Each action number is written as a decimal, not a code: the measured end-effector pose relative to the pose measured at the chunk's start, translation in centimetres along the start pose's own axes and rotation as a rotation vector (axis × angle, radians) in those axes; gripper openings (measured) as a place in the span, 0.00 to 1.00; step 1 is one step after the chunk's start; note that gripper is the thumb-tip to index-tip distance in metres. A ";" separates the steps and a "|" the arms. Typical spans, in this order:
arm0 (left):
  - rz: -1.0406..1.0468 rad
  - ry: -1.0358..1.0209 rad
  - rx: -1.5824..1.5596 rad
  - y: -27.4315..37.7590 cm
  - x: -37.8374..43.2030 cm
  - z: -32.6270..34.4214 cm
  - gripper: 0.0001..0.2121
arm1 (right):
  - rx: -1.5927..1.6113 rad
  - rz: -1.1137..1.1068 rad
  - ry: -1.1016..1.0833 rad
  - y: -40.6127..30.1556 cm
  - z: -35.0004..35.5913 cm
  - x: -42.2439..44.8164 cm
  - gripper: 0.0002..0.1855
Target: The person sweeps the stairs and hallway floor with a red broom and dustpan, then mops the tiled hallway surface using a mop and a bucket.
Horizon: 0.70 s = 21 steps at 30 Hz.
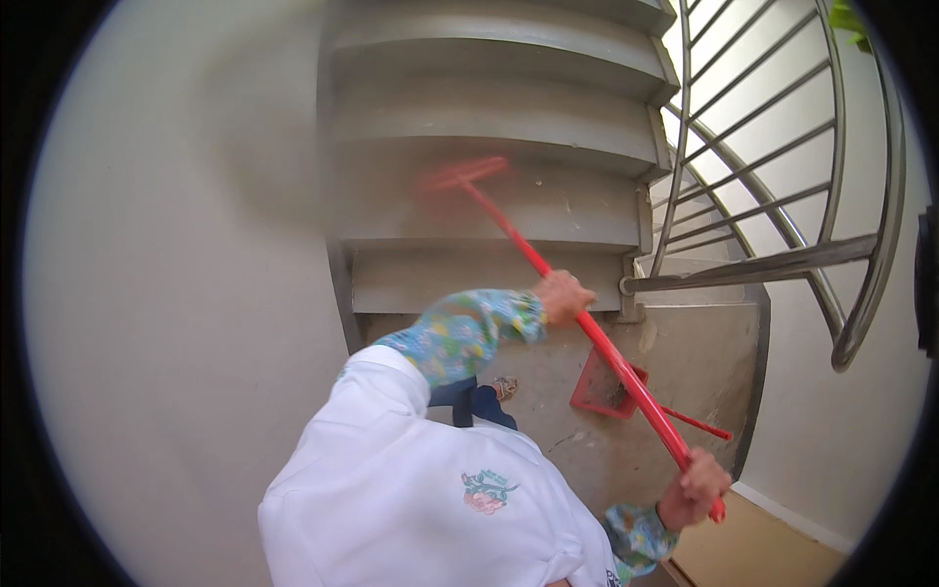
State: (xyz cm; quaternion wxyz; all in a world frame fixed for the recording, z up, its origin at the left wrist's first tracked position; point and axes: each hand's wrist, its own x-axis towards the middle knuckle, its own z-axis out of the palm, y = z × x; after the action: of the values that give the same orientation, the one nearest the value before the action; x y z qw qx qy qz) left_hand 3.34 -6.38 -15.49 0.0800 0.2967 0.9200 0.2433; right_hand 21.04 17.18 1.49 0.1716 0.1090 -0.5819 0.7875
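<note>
A long red-handled broom point(528, 249) slants across the view. My left hand point(563, 297) is closed around the middle of its handle, and my right hand point(695, 490) grips it near the end, at the lower right. The blurred red broom head point(469, 173) is over a stair step point(579, 213), on the step's left half; whether it touches the surface cannot be told. A red plastic dustpan point(585, 400) lies on the landing floor below the stairs, partly behind the broom handle, with its own thin handle pointing right. Dark debris shows in the pan.
Grey concrete stairs point(484, 110) rise ahead, beside a pale wall point(176, 308) on the left. A metal railing point(770, 264) curves along the right. One of my shoes point(505, 387) shows on the landing point(543, 367). A tan panel point(748, 547) lies at the lower right.
</note>
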 end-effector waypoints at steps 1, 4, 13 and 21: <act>-0.020 0.029 0.004 -2.9 -1.0 0.1 0.06 | -0.020 0.048 0.000 1.7 1.1 0.6 0.14; -0.163 0.006 0.019 -9.1 -5.3 0.8 0.06 | 0.055 0.148 -0.118 6.7 3.9 1.7 0.11; 0.098 -0.173 -0.433 4.4 -3.4 0.8 0.03 | -0.390 0.058 -0.135 -8.2 2.7 0.4 0.12; 0.299 -0.171 -0.667 12.6 -2.4 1.5 0.02 | -0.468 0.026 -0.509 -15.8 10.1 3.4 0.09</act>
State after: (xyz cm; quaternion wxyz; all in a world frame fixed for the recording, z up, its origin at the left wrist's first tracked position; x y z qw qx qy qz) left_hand 12.09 1.67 -10.55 0.2125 0.4045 0.7268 0.5128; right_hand 23.89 12.20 19.64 0.0310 0.2521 -0.7723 0.5823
